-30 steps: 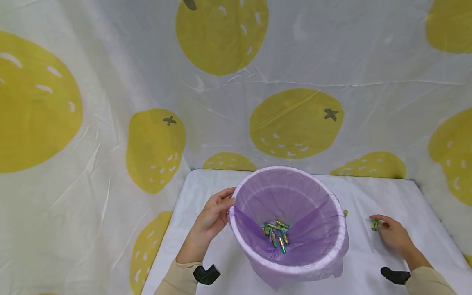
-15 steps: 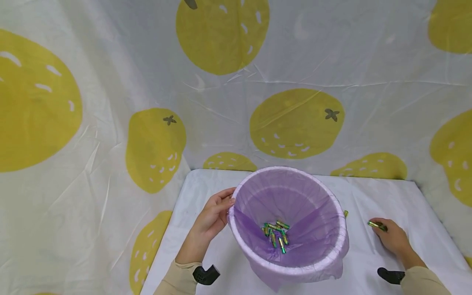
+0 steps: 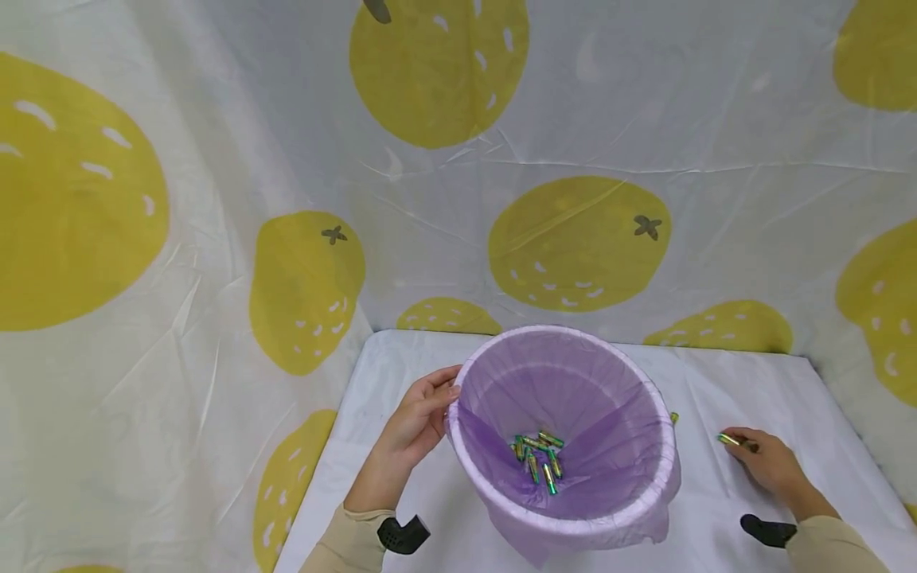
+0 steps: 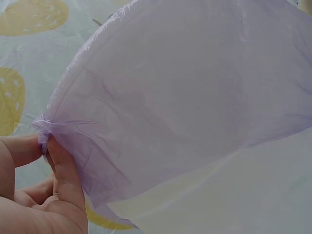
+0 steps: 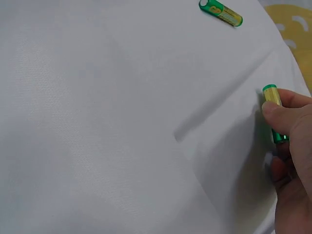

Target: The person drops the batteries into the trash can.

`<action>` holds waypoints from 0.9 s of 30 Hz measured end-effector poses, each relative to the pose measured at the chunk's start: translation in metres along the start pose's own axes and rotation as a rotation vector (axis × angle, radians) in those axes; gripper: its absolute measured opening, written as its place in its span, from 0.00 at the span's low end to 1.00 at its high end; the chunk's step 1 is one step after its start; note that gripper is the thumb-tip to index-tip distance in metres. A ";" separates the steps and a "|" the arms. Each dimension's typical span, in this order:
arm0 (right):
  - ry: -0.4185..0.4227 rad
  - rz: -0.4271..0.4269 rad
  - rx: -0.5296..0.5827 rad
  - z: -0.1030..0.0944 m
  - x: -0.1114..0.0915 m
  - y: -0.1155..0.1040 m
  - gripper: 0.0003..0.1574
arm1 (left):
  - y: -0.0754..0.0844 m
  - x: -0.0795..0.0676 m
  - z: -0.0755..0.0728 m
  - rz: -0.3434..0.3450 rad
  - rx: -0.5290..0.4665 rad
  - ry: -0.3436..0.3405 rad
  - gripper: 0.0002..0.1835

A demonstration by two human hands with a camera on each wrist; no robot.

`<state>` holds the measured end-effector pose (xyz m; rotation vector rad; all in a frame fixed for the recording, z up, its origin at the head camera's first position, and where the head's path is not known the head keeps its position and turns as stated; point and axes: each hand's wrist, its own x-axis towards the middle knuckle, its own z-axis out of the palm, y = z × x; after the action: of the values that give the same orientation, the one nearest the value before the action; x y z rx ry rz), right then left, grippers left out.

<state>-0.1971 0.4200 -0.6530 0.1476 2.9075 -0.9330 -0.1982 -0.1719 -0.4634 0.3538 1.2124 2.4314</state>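
Observation:
A white-rimmed trash bin [image 3: 466, 461] lined with a purple plastic bag [image 3: 595, 414] stands tilted toward me in the head view. Several green and gold batteries [image 3: 548, 479] lie at its bottom. My left hand [image 3: 415, 422] pinches the rim and the bag's edge on the left side; the left wrist view shows thumb and finger on the bunched plastic. To the right of the bin, my right hand [image 3: 770, 461] holds one battery [image 5: 271, 95] between thumb and fingers, just over the white cloth. Another battery [image 5: 221, 12] lies on the cloth, partly hidden behind the bin in the head view.
A white cloth [image 3: 723, 382] with folds covers the table. Hanging sheets printed with yellow fruit [image 3: 580, 243] enclose it at the back and sides. Black wrist mounts [image 3: 403, 535] sit on both forearms.
The battery at my right hand has turned from upright to lying sideways in the fingers. My left hand and the bin keep their places; the whole view has shifted very slightly.

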 end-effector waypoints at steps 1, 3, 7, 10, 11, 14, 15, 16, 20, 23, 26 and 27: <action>-0.003 0.012 0.010 -0.002 0.000 0.000 0.23 | 0.000 0.000 0.000 -0.002 -0.001 0.001 0.19; -0.008 0.026 0.024 -0.005 -0.001 -0.001 0.25 | -0.001 0.001 0.001 -0.002 0.003 0.003 0.19; -0.028 0.053 0.062 -0.011 -0.004 0.000 0.29 | 0.000 0.002 0.002 -0.004 0.010 0.013 0.19; -0.030 0.046 0.069 -0.015 -0.005 0.001 0.29 | 0.000 0.001 0.002 -0.007 0.010 0.023 0.19; -0.034 0.039 0.074 -0.016 -0.005 0.000 0.29 | 0.000 0.000 0.002 -0.007 0.010 0.026 0.19; -0.039 0.008 0.072 -0.019 -0.003 -0.003 0.27 | 0.001 -0.001 0.001 -0.010 0.005 0.035 0.19; -0.036 -0.011 0.068 -0.020 -0.003 -0.004 0.26 | 0.001 -0.002 0.001 -0.010 0.005 0.035 0.18; -0.035 -0.029 0.071 -0.022 -0.002 -0.006 0.25 | 0.001 -0.002 0.001 -0.009 0.004 0.034 0.18; -0.025 -0.076 0.059 -0.029 0.000 -0.014 0.23 | 0.002 -0.002 0.002 -0.007 0.001 0.023 0.18; -0.037 -0.077 0.060 -0.036 0.002 -0.021 0.23 | 0.002 -0.001 0.003 -0.014 -0.005 0.023 0.18; -0.052 -0.082 0.065 -0.042 0.002 -0.027 0.24 | 0.003 -0.001 0.004 -0.020 -0.009 0.032 0.18; -0.050 -0.081 0.060 -0.044 0.001 -0.029 0.24 | 0.003 -0.001 0.004 -0.020 -0.009 0.032 0.18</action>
<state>-0.2042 0.4225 -0.6011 0.0102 2.8607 -1.0210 -0.1965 -0.1713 -0.4588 0.3004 1.2124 2.4337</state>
